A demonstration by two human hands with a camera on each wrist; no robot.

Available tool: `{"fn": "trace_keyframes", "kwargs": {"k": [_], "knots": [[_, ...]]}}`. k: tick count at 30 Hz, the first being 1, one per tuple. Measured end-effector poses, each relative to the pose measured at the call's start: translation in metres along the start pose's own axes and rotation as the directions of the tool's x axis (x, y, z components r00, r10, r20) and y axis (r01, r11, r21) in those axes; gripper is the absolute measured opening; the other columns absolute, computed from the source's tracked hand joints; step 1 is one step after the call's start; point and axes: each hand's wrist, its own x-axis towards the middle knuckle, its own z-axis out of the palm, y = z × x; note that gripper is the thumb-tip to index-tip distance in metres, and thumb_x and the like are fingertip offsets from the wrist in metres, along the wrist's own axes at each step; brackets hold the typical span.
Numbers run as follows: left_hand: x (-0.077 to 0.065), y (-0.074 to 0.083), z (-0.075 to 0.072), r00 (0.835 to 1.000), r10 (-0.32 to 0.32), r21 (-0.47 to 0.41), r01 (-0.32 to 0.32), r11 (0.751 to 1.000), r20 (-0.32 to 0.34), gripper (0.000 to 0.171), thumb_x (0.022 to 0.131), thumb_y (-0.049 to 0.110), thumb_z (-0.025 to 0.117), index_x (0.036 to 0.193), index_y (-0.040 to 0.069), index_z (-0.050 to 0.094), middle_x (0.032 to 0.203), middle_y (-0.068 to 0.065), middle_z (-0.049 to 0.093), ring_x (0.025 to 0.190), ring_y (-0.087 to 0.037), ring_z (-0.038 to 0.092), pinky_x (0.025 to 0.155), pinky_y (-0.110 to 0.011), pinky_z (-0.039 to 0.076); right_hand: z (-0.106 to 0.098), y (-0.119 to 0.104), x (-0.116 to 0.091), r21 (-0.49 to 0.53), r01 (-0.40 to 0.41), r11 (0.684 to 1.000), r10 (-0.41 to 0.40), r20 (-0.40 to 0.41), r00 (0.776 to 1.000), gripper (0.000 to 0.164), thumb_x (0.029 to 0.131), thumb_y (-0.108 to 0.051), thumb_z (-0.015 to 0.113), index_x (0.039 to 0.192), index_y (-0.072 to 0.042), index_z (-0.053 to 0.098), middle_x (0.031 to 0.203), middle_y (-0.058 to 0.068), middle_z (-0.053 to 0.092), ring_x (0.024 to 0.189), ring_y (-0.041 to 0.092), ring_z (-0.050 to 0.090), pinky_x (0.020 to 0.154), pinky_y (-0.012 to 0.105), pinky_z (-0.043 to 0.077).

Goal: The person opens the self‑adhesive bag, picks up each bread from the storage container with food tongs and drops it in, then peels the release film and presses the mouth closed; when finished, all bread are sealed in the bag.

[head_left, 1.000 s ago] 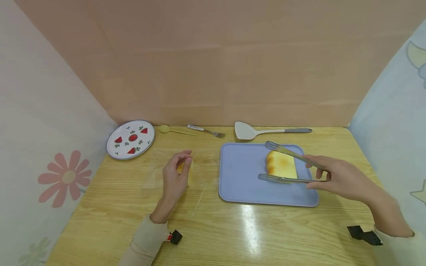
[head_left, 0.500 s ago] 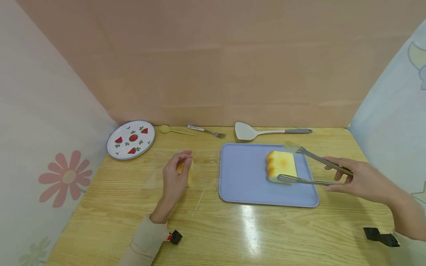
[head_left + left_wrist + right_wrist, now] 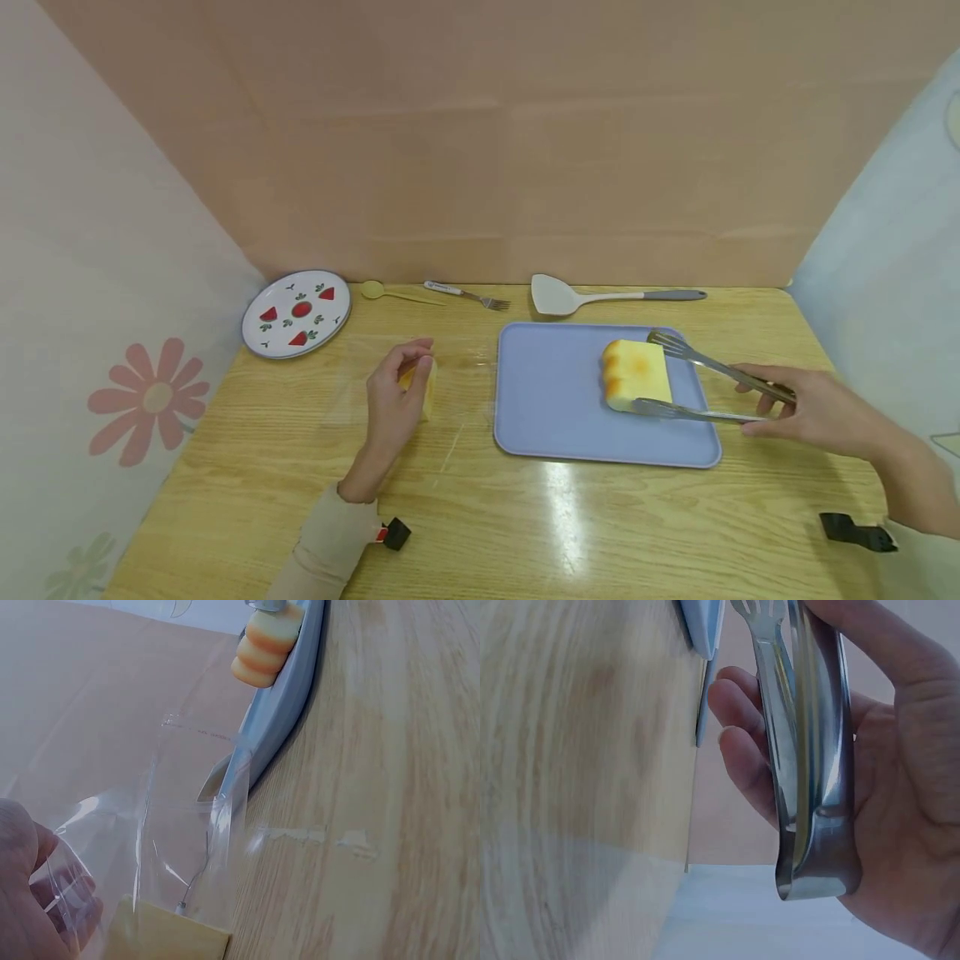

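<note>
Gripping tongs with the right hand, straddling bread on the tray, toward the table's right edge; pinching a clear bag with the left hand. Could lose the bread by squeezing only one end.

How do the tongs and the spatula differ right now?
The tongs are in the right grip; the spatula lies on the table. The tongs have two shiny metal arms with slotted ends; the spatula has one broad, pale blade and a grey-ended handle. The tongs reach over the tray; the spatula lies beyond its far edge. Both are long utensils.
</note>
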Motion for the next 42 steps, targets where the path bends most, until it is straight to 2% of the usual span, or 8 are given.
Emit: {"fn": "trace_keyframes", "kwargs": {"k": [3,7,13,19,27,32,38,42], "knots": [[-0.001,0.000,0.000,1.000,-0.010,-0.001,0.010,1.000,0.000,0.008,0.098,-0.002,0.063,0.099,-0.010,0.065,0.115,-0.025,0.071,0.105,-0.035,0.070,0.094,-0.036,0.057,0.003,0.001,0.001,-0.025,0.024,0.999,-0.024,0.010,1.000,0.076,0.080,-0.027,0.089,0.144,-0.006,0.055,0.106,0.002,0.069,0.074,0.002,0.058,0.055,0.024,0.049],[-0.001,0.002,0.000,1.000,-0.022,-0.010,0.022,1.000,0.000,0.008,0.098,-0.002,0.063,0.099,-0.010,0.066,0.116,-0.026,0.070,0.106,-0.036,0.070,0.094,-0.035,0.057,0.007,0.002,0.001,-0.042,0.046,0.998,-0.046,0.007,0.999,0.074,0.079,-0.027,0.089,0.143,-0.008,0.056,0.103,0.000,0.069,0.069,0.002,0.054,0.053,0.023,0.045],[-0.001,0.004,0.000,1.000,-0.030,-0.011,0.030,0.999,0.002,0.009,0.099,-0.001,0.063,0.099,-0.010,0.065,0.116,-0.027,0.070,0.106,-0.036,0.070,0.095,-0.044,0.057,0.008,0.005,-0.002,-0.043,0.048,0.998,-0.048,0.001,0.999,0.075,0.080,-0.026,0.088,0.145,-0.008,0.055,0.101,-0.002,0.070,0.067,0.002,0.052,0.052,0.023,0.043],[0.000,0.005,0.000,0.999,-0.034,-0.007,0.034,0.999,0.005,0.010,0.099,0.000,0.063,0.099,-0.010,0.065,0.116,-0.027,0.070,0.106,-0.035,0.070,0.094,-0.054,0.055,0.009,0.005,-0.001,-0.080,0.091,0.993,-0.095,-0.046,0.994,0.068,0.081,-0.025,0.088,0.142,-0.012,0.060,0.095,-0.010,0.068,0.063,0.001,0.049,0.047,0.021,0.038],[0.001,0.005,0.001,1.000,-0.025,-0.012,0.025,1.000,0.004,0.009,0.099,-0.002,0.063,0.099,-0.011,0.065,0.115,-0.028,0.070,0.105,-0.037,0.070,0.093,-0.056,0.055,0.008,-0.002,0.001,-0.149,0.097,0.984,-0.109,-0.076,0.991,0.061,0.083,-0.028,0.086,0.138,-0.016,0.063,0.091,-0.017,0.063,0.060,0.000,0.043,0.046,0.020,0.032],[0.001,0.004,0.001,1.000,-0.020,-0.008,0.020,1.000,0.005,0.009,0.099,-0.001,0.063,0.099,-0.010,0.065,0.115,-0.028,0.070,0.105,-0.036,0.070,0.093,-0.050,0.056,0.008,-0.010,0.003,-0.175,0.108,0.979,-0.124,-0.085,0.989,0.059,0.083,-0.028,0.086,0.136,-0.015,0.064,0.084,-0.019,0.058,0.057,-0.001,0.040,0.046,0.019,0.031],[0.001,0.004,0.001,1.000,-0.011,-0.001,0.011,1.000,0.001,0.008,0.099,-0.002,0.063,0.099,-0.010,0.066,0.115,-0.027,0.070,0.104,-0.036,0.070,0.093,-0.042,0.057,0.011,-0.027,0.008,-0.210,0.183,0.961,-0.213,-0.131,0.968,0.058,0.077,-0.026,0.090,0.130,-0.016,0.067,0.077,-0.021,0.053,0.057,-0.004,0.041,0.048,0.019,0.031],[0.000,0.004,0.001,1.000,-0.016,0.002,0.016,1.000,0.004,0.008,0.099,-0.001,0.063,0.099,-0.009,0.066,0.115,-0.026,0.071,0.105,-0.034,0.070,0.093,-0.042,0.057,0.013,-0.038,0.011,-0.247,0.221,0.944,-0.260,-0.139,0.955,0.060,0.075,-0.029,0.091,0.129,-0.019,0.068,0.078,-0.023,0.055,0.059,-0.006,0.042,0.050,0.017,0.031]]}}
